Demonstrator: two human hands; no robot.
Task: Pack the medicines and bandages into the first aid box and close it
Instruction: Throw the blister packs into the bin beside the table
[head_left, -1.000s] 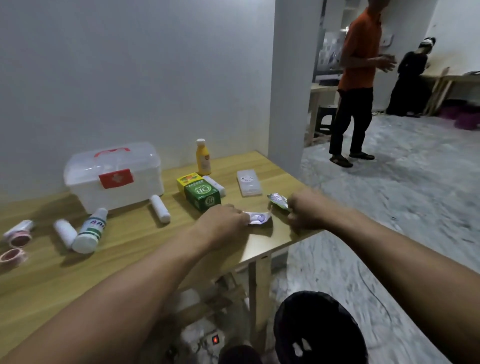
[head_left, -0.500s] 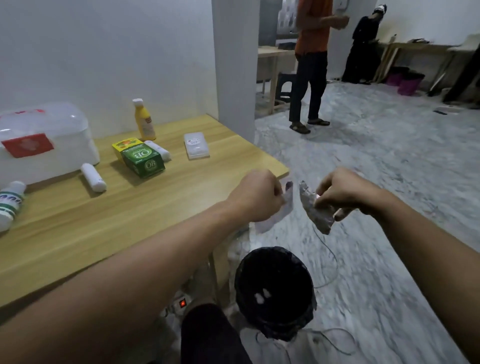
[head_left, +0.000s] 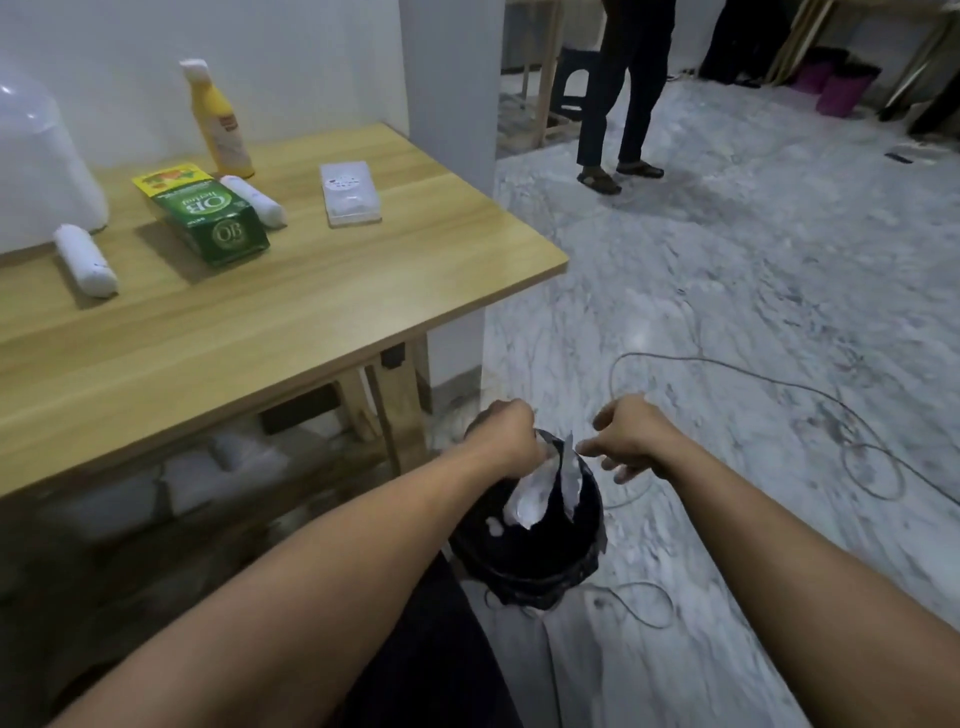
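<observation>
Both my hands hang over a black waste bin (head_left: 535, 558) on the floor, right of the wooden table (head_left: 311, 312). My left hand (head_left: 506, 436) is closed on a torn white wrapper (head_left: 527, 496) that dangles into the bin. My right hand (head_left: 631, 439) has its fingers spread, and a second wrapper scrap (head_left: 570, 475) is just left of it, apart from the fingers. On the table lie a green box (head_left: 218, 221), a yellow box (head_left: 166, 179), a yellow bottle (head_left: 218, 119), two white bandage rolls (head_left: 85, 260) (head_left: 254, 200) and a flat white packet (head_left: 349, 192). The first aid box (head_left: 36, 171) is cut off at the left edge.
A person's legs (head_left: 618, 104) stand on the marble floor beyond the white pillar (head_left: 447, 104). A thin cable (head_left: 779, 384) loops across the floor right of the bin. Purple buckets (head_left: 831, 88) and wooden furniture sit at the far back.
My hands carried the two wrapper pieces off the table's corner and down over the bin. My right hand has let go of its piece; my view has swung right and down.
</observation>
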